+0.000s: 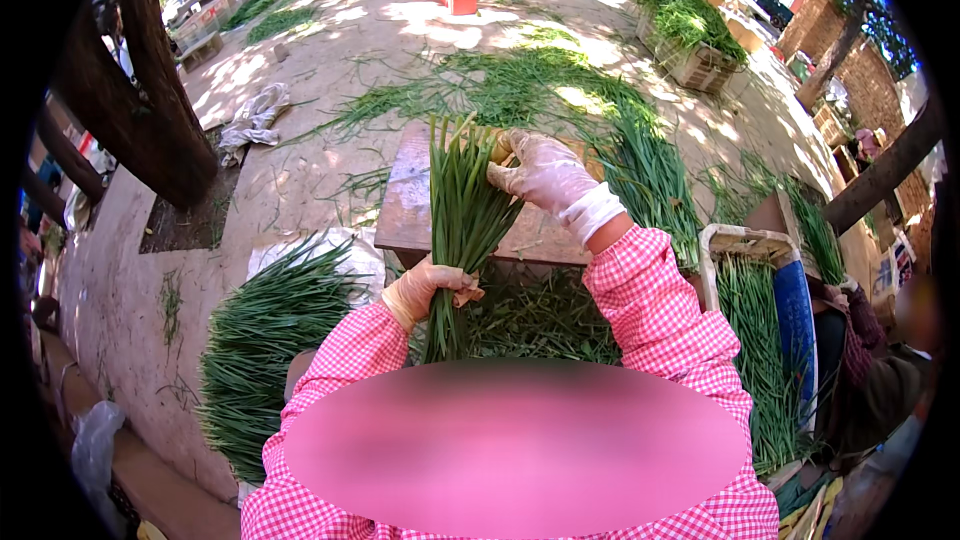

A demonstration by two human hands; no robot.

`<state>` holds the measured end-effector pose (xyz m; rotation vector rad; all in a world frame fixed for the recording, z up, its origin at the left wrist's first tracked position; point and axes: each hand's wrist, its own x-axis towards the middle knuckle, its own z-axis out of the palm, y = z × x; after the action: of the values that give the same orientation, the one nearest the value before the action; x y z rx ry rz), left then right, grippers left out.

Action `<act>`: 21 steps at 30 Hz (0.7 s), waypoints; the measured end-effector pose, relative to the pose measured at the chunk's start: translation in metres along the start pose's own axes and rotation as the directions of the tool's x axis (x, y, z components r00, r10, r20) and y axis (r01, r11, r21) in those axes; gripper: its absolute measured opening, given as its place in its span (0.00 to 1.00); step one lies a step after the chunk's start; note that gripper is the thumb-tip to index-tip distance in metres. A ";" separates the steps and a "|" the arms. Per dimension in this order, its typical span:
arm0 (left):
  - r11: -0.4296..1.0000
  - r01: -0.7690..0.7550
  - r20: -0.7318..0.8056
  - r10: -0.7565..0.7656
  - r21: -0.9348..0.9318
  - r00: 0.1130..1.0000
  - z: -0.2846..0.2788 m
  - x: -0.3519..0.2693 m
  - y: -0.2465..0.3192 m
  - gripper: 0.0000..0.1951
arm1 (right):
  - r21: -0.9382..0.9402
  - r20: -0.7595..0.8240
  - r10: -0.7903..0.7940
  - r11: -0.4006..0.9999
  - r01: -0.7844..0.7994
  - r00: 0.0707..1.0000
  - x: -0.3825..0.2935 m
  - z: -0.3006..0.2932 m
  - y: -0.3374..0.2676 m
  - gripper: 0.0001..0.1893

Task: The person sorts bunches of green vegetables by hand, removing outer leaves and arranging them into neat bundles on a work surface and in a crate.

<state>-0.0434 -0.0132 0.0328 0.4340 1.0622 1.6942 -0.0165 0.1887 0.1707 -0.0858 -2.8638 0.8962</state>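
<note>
A bunch of long green chives (465,202) stands upright before me, its pale ends at the top. My left hand (433,289), in a thin pale glove, is shut around the lower part of the bunch. Leaf tips hang down below that fist. At the upper right edge of the bunch is my right hand (541,169), gloved, with thumb and fingers curved and a gap between them. Whether its fingertips touch the stalks is hard to tell. Beneath the bunch stands a low wooden table (409,195). Loose trimmed leaves (547,322) lie in the shade below its near edge.
To my left, a large heap of chives (277,352) rests on white sheeting (367,255). At right stands a plastic crate (799,330) holding chives, with another person (862,367) beyond it. Chives (649,180) also lie right of the table. A tree trunk (161,112) rises at left.
</note>
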 end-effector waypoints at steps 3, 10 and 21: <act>1.000 0.006 -0.005 -0.006 0.002 1.000 0.001 0.000 0.001 0.33 | 0.068 0.029 0.035 0.997 -0.037 0.999 0.006 0.009 0.008 0.16; 0.998 0.007 -0.004 -0.007 0.058 1.000 0.000 0.001 0.002 0.33 | 0.472 0.096 0.063 0.876 -0.101 0.993 0.018 0.034 0.028 0.13; 0.999 -0.028 0.040 0.029 -0.027 0.999 -0.003 -0.002 0.004 0.34 | 0.983 0.007 0.052 0.183 -0.017 0.999 0.003 0.016 0.052 0.08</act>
<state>-0.0469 -0.0164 0.0348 0.4664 1.0077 1.7160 -0.0209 0.2225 0.1280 -0.0083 -1.6163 2.5094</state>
